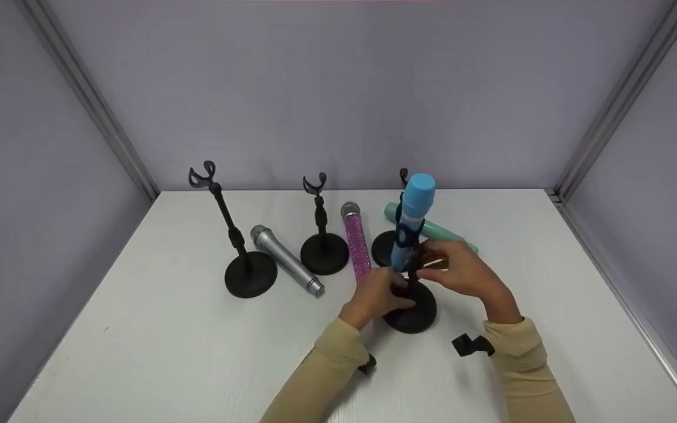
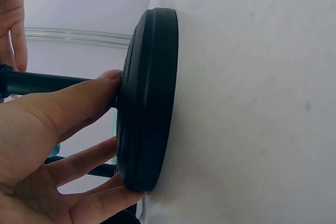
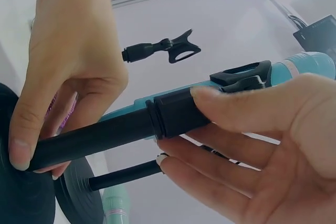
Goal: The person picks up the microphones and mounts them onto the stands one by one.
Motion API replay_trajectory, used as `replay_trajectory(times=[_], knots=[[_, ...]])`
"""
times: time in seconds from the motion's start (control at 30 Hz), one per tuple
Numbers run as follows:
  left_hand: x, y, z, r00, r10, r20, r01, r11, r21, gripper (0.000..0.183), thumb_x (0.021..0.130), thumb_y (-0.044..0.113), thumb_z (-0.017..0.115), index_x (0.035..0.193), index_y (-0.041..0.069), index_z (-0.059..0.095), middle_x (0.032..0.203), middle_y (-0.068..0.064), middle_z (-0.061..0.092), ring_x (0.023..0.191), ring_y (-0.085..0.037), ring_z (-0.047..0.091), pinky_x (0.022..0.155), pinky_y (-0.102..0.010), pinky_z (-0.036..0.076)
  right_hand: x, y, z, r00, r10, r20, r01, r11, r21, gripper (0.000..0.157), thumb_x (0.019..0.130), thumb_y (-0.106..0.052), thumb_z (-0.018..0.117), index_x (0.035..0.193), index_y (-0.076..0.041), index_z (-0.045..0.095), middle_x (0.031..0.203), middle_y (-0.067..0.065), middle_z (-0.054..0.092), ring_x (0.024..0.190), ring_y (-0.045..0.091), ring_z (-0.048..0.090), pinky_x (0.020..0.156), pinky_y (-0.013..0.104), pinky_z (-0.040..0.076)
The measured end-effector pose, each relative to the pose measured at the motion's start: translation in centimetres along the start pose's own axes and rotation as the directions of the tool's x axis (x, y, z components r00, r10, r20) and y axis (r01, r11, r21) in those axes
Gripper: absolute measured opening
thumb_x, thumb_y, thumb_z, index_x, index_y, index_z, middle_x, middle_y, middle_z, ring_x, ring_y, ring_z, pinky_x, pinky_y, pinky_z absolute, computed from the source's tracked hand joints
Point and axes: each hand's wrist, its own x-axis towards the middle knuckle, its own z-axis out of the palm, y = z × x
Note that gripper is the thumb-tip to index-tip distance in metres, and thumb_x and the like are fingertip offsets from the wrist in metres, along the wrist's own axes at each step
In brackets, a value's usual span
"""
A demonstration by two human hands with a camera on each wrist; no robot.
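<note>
A blue microphone (image 1: 418,197) sits tilted in the clip of a black microphone stand (image 1: 421,314). My left hand (image 1: 374,296) holds this stand low down. In the left wrist view its thumb lies at the foot of the pole and its fingers reach the rim of the round base (image 2: 152,98). Higher up, my right hand (image 1: 462,270) grips the stand's thick collar (image 3: 178,111) just below the clip, thumb on one side and fingers on the other. The right wrist view shows the blue microphone (image 3: 310,66) running alongside the collar.
Two stands with bare clips, a left one (image 1: 250,276) and a middle one (image 1: 324,255), stand behind. A third stand (image 1: 382,247) is partly hidden. A silver microphone (image 1: 288,261), a pink glittery microphone (image 1: 357,241) and a green microphone (image 1: 441,232) lie on the white table (image 1: 168,352).
</note>
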Motion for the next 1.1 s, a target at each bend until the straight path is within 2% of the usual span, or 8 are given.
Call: replay_trajectory(times=[0.17, 0.33, 0.6, 0.77, 0.87, 1.0, 1.1], knots=[[0.05, -0.12, -0.03, 1.000, 0.026, -0.005, -0.026, 0.999, -0.019, 0.026, 0.082, 0.025, 0.089, 0.101, 0.009, 0.082, 0.097, 0.000, 0.080, 0.096, -0.010, 0.070, 0.089, -0.028, 0.057, -0.04, -0.06, -0.06, 1.000, 0.000, 0.006, 0.000, 1.000, 0.001, 0.026, 0.093, 0.002, 0.070, 0.118, 0.002, 0.069, 0.113, 0.020, 0.072, 0.107, 0.037, 0.073, 0.095, 0.051, 0.059], [0.03, -0.16, 0.04, 1.000, 0.014, -0.005, -0.015, 1.000, -0.019, 0.027, 0.082, 0.026, 0.089, 0.102, 0.009, 0.082, 0.097, 0.000, 0.081, 0.098, -0.011, 0.071, 0.090, -0.028, 0.057, 0.10, -0.35, 0.20, 0.998, 0.015, -0.054, -0.017, 0.999, -0.039, 0.022, 0.089, -0.003, 0.077, 0.111, 0.001, 0.072, 0.105, 0.017, 0.074, 0.098, 0.032, 0.075, 0.089, 0.049, 0.061], [0.11, -0.15, 0.08, 1.000, 0.005, 0.004, -0.005, 1.000, -0.024, 0.027, 0.083, 0.026, 0.088, 0.104, 0.010, 0.082, 0.098, 0.000, 0.080, 0.098, -0.011, 0.070, 0.091, -0.029, 0.057, 0.40, -0.49, 0.43, 0.986, 0.040, -0.164, -0.058, 0.993, -0.104, 0.020, 0.081, -0.011, 0.087, 0.095, -0.003, 0.075, 0.091, 0.009, 0.077, 0.085, 0.020, 0.074, 0.078, 0.028, 0.060], [0.22, -0.23, 0.02, 1.000, 0.021, -0.023, -0.022, 1.000, -0.011, 0.031, 0.082, 0.026, 0.089, 0.106, 0.008, 0.082, 0.103, -0.002, 0.080, 0.102, -0.014, 0.071, 0.092, -0.028, 0.057, 0.48, -0.38, 0.40, 0.983, 0.032, -0.178, -0.054, 0.991, -0.125, 0.025, 0.080, -0.016, 0.089, 0.094, -0.003, 0.074, 0.089, 0.009, 0.076, 0.083, 0.019, 0.073, 0.076, 0.025, 0.058], [0.16, -0.26, 0.03, 1.000, 0.016, -0.023, -0.016, 1.000, -0.004, 0.032, 0.082, 0.027, 0.089, 0.106, 0.008, 0.082, 0.105, -0.002, 0.080, 0.104, -0.015, 0.071, 0.092, -0.029, 0.057, 0.42, -0.21, 0.41, 0.989, 0.019, -0.145, -0.036, 0.993, -0.116, 0.027, 0.083, -0.018, 0.087, 0.101, -0.002, 0.074, 0.095, 0.011, 0.076, 0.086, 0.023, 0.074, 0.079, 0.031, 0.061], [0.03, -0.22, -0.01, 1.000, 0.008, -0.010, -0.008, 1.000, -0.002, 0.031, 0.082, 0.028, 0.089, 0.106, 0.009, 0.082, 0.105, -0.001, 0.080, 0.103, -0.014, 0.071, 0.092, -0.028, 0.057, 0.19, 0.09, 0.28, 0.999, 0.024, -0.022, -0.026, 0.998, -0.063, 0.028, 0.090, -0.013, 0.080, 0.112, 0.001, 0.071, 0.107, 0.017, 0.074, 0.098, 0.034, 0.074, 0.088, 0.046, 0.061], [0.07, -0.16, -0.12, 1.000, 0.014, -0.009, -0.014, 1.000, -0.012, 0.029, 0.082, 0.028, 0.089, 0.104, 0.010, 0.082, 0.101, -0.001, 0.081, 0.100, -0.012, 0.071, 0.090, -0.027, 0.057, 0.15, 0.06, 0.12, 0.999, 0.027, 0.047, -0.026, 0.999, -0.029, 0.025, 0.093, -0.005, 0.073, 0.117, 0.003, 0.069, 0.112, 0.020, 0.073, 0.107, 0.039, 0.072, 0.094, 0.051, 0.059]])
